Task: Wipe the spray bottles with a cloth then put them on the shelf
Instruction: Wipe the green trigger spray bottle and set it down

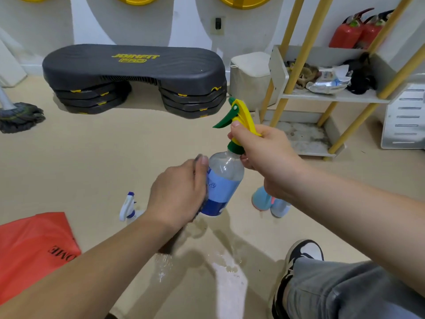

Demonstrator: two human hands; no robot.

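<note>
At the far left a grey mop (20, 116) rests on the beige floor (103, 162), and in front of it, nearer to the camera, lies a red sheet (34, 247) with black letters. Behind, against the wall, stands a black step platform (133, 77) on stacked risers. A small white spray bottle (127, 207) with a blue nozzle lies on the floor, just beside the left wrist.

The left hand (179, 192) is curled around the side of the big spray bottle (226, 180) and presses a dark cloth (205, 200) against its blue label (only a thin edge of the cloth shows between the palm and the bottle). This bottle is held in the air in the middle of the view, above the floor and tilted a little to the right; its body is clear plastic, and its head is yellow with a green trigger.

The right hand (264, 157) grips the bottle at the neck, with the fingers closed under the yellow head and the thumb near the trigger. Below this hand a light blue object (262, 199) lies on the floor, partly hidden, so I cannot tell what it is. A wet patch (230, 268) shines on the floor below the bottle.

To the right stands the shelf (333, 97) with yellow poles; some clutter lies on its white board. Two red fire extinguishers (349, 31) stand behind it. At the lower right are a black and white shoe (303, 252) and a grey trouser leg (340, 288).
</note>
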